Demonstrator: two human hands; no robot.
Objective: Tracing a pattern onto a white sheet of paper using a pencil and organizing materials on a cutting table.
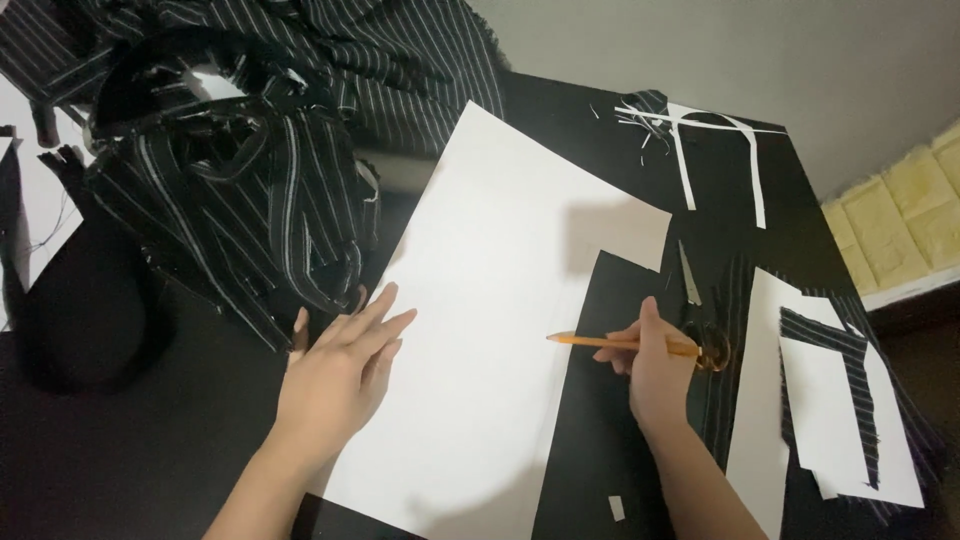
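A large white paper sheet (500,300) with a notch cut from its right side lies on the black table (130,450). My left hand (340,365) rests flat on the sheet's left edge, fingers spread. My right hand (650,370) grips an orange pencil (600,342) whose tip points left and touches the sheet's right edge. Scissors (700,320) lie just beyond my right hand.
A heap of black pinstriped fabric (250,170) fills the upper left. Thin white paper strips (715,150) lie at the far side. White paper pieces with striped fabric scraps (840,400) sit at the right. A pale brick-pattern wall (910,220) is at the right edge.
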